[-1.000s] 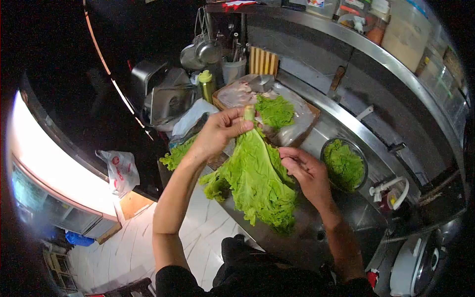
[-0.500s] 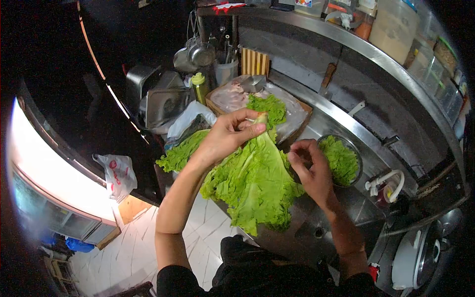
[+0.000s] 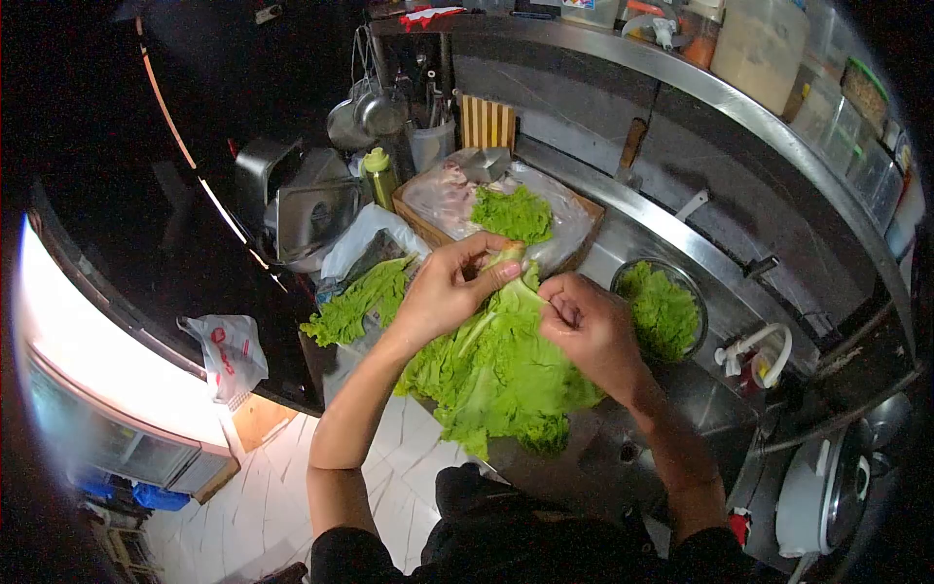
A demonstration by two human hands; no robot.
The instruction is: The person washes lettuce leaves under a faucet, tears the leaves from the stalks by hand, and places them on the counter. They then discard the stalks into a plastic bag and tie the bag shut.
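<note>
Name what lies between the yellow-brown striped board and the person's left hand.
In the head view: a brown-sided box with crumpled clear plastic, a grey object too unclear to name, and, nearest the left hand, ruffled green lettuce atop the plastic.

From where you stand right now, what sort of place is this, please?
Most likely a kitchen, though whether home or commercial I cannot tell. Metal cookware hangs at the back, storage containers line a shelf, and the left hand holds leafy greens.

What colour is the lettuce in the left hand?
The lettuce is bright green, best seen in the head view.
</note>
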